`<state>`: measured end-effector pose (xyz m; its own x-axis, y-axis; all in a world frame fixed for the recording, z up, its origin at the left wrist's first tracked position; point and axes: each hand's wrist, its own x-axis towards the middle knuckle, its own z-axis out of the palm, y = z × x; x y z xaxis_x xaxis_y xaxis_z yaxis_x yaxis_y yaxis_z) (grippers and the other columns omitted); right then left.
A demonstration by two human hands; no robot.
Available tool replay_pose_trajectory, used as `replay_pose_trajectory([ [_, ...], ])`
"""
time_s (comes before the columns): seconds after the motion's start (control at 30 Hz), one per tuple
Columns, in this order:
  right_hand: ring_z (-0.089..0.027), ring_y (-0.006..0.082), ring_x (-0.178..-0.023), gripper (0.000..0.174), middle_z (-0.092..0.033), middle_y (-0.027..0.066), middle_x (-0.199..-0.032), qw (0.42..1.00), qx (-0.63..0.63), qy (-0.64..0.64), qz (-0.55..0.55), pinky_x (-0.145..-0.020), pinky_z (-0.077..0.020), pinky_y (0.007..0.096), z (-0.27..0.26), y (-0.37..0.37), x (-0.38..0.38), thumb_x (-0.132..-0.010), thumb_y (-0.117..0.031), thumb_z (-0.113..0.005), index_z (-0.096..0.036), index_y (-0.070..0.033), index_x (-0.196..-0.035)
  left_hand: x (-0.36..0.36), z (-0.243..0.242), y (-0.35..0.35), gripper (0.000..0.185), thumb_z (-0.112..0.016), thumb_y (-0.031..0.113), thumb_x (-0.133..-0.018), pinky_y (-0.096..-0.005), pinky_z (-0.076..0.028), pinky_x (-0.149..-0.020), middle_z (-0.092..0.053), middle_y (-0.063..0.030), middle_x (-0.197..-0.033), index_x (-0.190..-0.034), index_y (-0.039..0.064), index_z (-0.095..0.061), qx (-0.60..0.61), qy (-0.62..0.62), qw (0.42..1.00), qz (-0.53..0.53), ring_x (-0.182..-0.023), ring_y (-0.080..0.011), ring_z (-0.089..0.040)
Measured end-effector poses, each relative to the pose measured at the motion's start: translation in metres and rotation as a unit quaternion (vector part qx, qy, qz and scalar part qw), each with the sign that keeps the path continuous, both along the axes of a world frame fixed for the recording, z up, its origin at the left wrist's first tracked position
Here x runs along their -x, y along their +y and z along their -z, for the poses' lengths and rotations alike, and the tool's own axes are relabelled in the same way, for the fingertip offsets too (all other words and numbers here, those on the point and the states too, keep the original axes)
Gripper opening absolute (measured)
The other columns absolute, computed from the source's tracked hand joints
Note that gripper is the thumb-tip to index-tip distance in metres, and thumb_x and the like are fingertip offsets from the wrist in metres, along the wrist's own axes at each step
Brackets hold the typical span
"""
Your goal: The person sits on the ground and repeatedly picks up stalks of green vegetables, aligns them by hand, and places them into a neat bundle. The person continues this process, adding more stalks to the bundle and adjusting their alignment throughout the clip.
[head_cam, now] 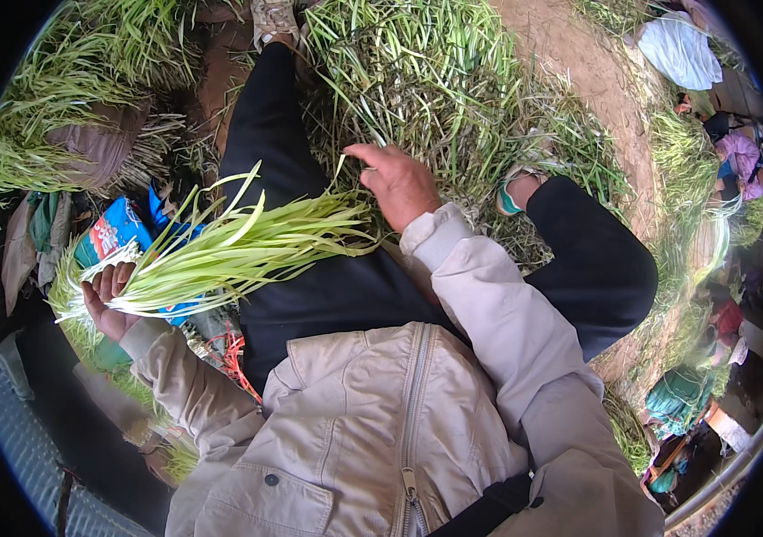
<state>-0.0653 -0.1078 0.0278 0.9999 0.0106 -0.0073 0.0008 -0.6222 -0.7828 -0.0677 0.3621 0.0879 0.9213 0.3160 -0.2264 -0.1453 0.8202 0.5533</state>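
Note:
A bunch of long yellow-green leaves with white stalks, likely Chinese chives (240, 248), lies across my thigh. My left hand (110, 302) is closed around its white stalk end. Near the leaf tips my right hand (398, 184) is raised, with index finger stretched out and thumb apart; a thin leaf strand passes close to the fingertips, and whether they touch it I cannot tell. Beyond that hand spreads a heap of green leaves and dry, withered trimmings (422, 87) on the ground, between my legs.
More leaf piles (32, 134) lie at upper left, partly under a brown cloth (106, 144). A blue printed bag (116, 228) and red-orange ties (232, 356) are beside my left leg. A white plastic bag (680, 50) is at upper right. Other people (744, 161) sit along the right edge.

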Motion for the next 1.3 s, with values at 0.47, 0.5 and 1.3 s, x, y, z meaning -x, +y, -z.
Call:
replay_pose_trajectory([
  [0.47,-0.057,0.0143,-0.054,0.014,-0.062,0.0029,-0.067,0.898,-0.293,0.215,0.249,-0.049,-0.0458,0.0307,0.045,-0.001,0.001,-0.089,-0.016,-0.064,-0.069,-0.003,-0.088,0.005,0.009,0.009,0.033,-0.066,0.027,-0.096,-0.0342,-0.037,-0.068,-0.041,-0.0005,-0.064,-0.073,0.012,-0.046,-0.007,0.018,1.000,-0.001,-0.060,-0.0170,-0.038],
  [0.5,-0.055,0.0102,-0.054,0.014,-0.060,0.0010,-0.066,0.863,-0.314,0.242,0.315,-0.047,-0.0441,0.0274,0.045,-0.016,0.001,-0.089,-0.015,-0.062,-0.069,-0.003,-0.089,0.006,0.009,0.012,0.033,-0.066,0.026,-0.095,-0.0344,-0.037,-0.068,-0.041,-0.0005,-0.064,-0.073,0.012,-0.046,0.011,-0.001,1.000,0.010,-0.060,-0.0170,-0.038],
  [1.3,-0.065,0.0354,-0.072,0.008,-0.061,0.0115,-0.080,0.996,0.024,-0.063,-0.066,-0.064,-0.0530,0.0460,-0.043,0.066,0.017,-0.085,-0.013,-0.068,-0.063,-0.008,-0.082,0.004,-0.010,-0.008,0.032,-0.068,0.026,-0.094,-0.0345,-0.036,-0.066,-0.040,0.0001,-0.064,-0.076,0.013,-0.044,-0.012,0.032,0.999,-0.032,-0.059,-0.0160,-0.035],
])
